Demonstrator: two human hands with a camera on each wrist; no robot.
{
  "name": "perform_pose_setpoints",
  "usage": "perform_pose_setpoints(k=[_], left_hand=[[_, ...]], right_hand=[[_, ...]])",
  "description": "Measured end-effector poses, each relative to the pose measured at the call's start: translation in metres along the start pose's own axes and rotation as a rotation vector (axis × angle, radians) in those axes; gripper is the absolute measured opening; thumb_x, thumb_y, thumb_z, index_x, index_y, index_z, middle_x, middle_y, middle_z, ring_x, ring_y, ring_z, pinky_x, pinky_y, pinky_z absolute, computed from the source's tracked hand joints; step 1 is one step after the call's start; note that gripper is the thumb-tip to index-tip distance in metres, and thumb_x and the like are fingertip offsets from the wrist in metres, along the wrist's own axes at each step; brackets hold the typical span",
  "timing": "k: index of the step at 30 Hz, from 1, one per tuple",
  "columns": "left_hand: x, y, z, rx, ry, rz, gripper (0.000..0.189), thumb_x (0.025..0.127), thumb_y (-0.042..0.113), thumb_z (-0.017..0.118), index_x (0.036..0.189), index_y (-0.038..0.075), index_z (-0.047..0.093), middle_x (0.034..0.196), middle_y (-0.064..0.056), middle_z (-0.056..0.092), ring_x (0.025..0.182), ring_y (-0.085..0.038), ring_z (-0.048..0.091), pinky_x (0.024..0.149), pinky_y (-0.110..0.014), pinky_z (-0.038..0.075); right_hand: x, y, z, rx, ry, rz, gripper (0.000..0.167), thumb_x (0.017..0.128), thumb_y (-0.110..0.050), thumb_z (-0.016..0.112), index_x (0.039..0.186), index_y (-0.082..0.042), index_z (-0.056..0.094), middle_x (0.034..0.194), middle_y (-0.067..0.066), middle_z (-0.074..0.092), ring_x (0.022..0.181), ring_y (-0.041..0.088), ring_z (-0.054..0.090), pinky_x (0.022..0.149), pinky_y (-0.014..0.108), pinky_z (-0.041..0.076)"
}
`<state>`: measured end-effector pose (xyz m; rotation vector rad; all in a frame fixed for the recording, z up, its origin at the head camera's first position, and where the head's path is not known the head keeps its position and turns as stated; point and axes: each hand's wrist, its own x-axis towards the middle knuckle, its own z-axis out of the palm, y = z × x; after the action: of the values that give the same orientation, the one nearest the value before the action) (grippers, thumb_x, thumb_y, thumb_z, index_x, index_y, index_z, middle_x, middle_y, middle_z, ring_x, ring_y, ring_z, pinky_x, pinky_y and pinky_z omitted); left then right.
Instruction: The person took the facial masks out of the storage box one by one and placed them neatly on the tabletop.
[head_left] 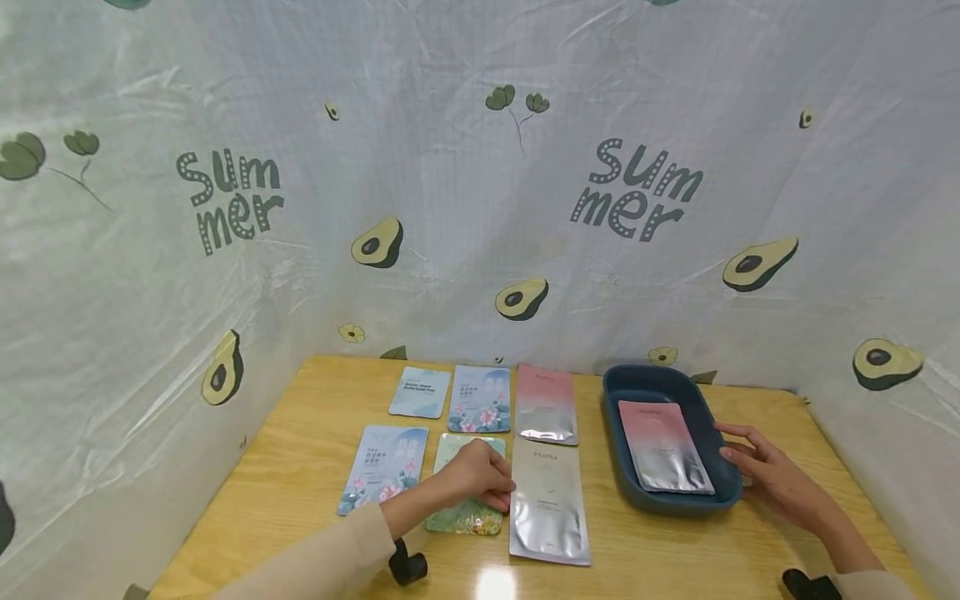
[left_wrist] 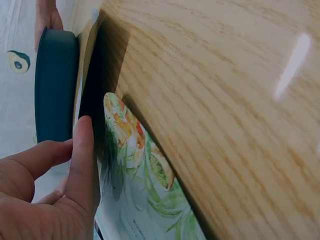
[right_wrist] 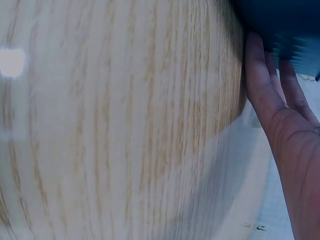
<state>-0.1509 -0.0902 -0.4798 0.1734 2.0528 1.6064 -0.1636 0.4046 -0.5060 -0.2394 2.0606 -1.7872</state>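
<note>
My left hand (head_left: 480, 475) pinches the left edge of a pale gold-and-silver face mask packet (head_left: 550, 500) between thumb and fingers. In the left wrist view this packet's edge stands raised off the table, with a dark shadow below. A green flowered packet (head_left: 465, 518) lies partly hidden beneath the left hand. At the right, a dark blue tray (head_left: 626, 479) holds a pink-and-silver packet (head_left: 666, 447). My right hand (head_left: 776, 475) touches the tray's right side, its fingertips at the rim. In the right wrist view, the right fingers (right_wrist: 262, 90) lie fairly straight against the outer wall.
Behind lie a small light-blue packet (head_left: 420, 392), a blue lotus packet (head_left: 480, 398) and another pink-and-silver packet (head_left: 547, 404). A second blue lotus packet (head_left: 384, 468) is at the left. A printed curtain (head_left: 450, 183) encloses the wooden table (head_left: 292, 467) at back and sides.
</note>
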Motion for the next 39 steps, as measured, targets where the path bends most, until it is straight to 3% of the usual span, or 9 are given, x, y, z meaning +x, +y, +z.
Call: perform_pose_setpoints(k=[6, 14, 23, 28, 32, 36, 39], left_hand=[[0.001, 0.000, 0.002, 0.001, -0.008, -0.012, 0.006, 0.089, -0.009, 0.071, 0.093, -0.012, 0.073, 0.074, -0.022, 0.072, 0.063, -0.029, 0.074, 0.062, -0.038, 0.063], [0.004, 0.002, 0.005, -0.006, -0.013, -0.027, 0.007, 0.089, -0.008, 0.071, 0.094, -0.011, 0.073, 0.076, -0.019, 0.073, 0.065, -0.029, 0.074, 0.063, -0.038, 0.064], [-0.002, 0.007, -0.006, 0.057, -0.043, 0.011, 0.012, 0.093, -0.001, 0.071, 0.094, -0.012, 0.074, 0.079, -0.022, 0.073, 0.070, -0.035, 0.074, 0.065, -0.040, 0.064], [-0.002, 0.020, -0.004, 0.099, -0.040, 0.044, 0.018, 0.095, 0.005, 0.070, 0.099, -0.012, 0.073, 0.083, -0.022, 0.073, 0.076, -0.038, 0.074, 0.068, -0.043, 0.064], [0.012, 0.039, 0.009, 0.199, -0.042, 0.150, 0.020, 0.096, 0.006, 0.069, 0.105, -0.012, 0.072, 0.091, -0.022, 0.074, 0.083, -0.039, 0.074, 0.072, -0.042, 0.064], [0.036, 0.063, 0.029, 0.374, -0.019, 0.323, 0.019, 0.096, 0.008, 0.070, 0.112, -0.002, 0.075, 0.104, -0.014, 0.076, 0.088, -0.024, 0.074, 0.071, -0.026, 0.061], [0.052, 0.082, 0.046, 0.414, -0.024, 0.402, 0.023, 0.096, 0.008, 0.070, 0.118, 0.001, 0.074, 0.113, -0.012, 0.075, 0.092, -0.014, 0.073, 0.069, -0.017, 0.057]], right_hand=[[-0.001, -0.001, 0.000, 0.005, -0.006, 0.017, 0.048, 0.111, -0.020, 0.045, 0.156, -0.026, 0.032, 0.127, -0.018, 0.057, 0.113, 0.007, 0.064, 0.089, 0.043, 0.059], [0.001, -0.001, -0.002, -0.029, 0.018, 0.008, 0.049, 0.111, -0.020, 0.045, 0.158, -0.021, 0.030, 0.128, -0.012, 0.055, 0.112, 0.008, 0.064, 0.089, 0.041, 0.058], [0.001, -0.002, -0.001, -0.014, 0.016, 0.014, 0.052, 0.111, -0.021, 0.045, 0.159, -0.020, 0.027, 0.128, -0.017, 0.055, 0.114, 0.004, 0.062, 0.090, 0.041, 0.058], [0.000, 0.000, -0.002, 0.012, -0.016, -0.007, 0.050, 0.111, -0.019, 0.043, 0.159, -0.022, 0.029, 0.128, -0.020, 0.056, 0.115, 0.001, 0.062, 0.090, 0.040, 0.059], [0.000, 0.000, -0.003, 0.023, -0.018, -0.008, 0.049, 0.111, -0.018, 0.044, 0.158, -0.023, 0.030, 0.128, -0.022, 0.056, 0.115, 0.001, 0.061, 0.090, 0.040, 0.059], [0.000, 0.000, -0.004, 0.016, -0.004, -0.010, 0.049, 0.111, -0.018, 0.043, 0.158, -0.023, 0.030, 0.127, -0.020, 0.057, 0.114, 0.003, 0.063, 0.089, 0.040, 0.059], [0.001, -0.001, -0.004, 0.003, -0.002, -0.010, 0.049, 0.111, -0.019, 0.044, 0.159, -0.022, 0.029, 0.128, -0.017, 0.056, 0.114, 0.004, 0.063, 0.089, 0.040, 0.058]])
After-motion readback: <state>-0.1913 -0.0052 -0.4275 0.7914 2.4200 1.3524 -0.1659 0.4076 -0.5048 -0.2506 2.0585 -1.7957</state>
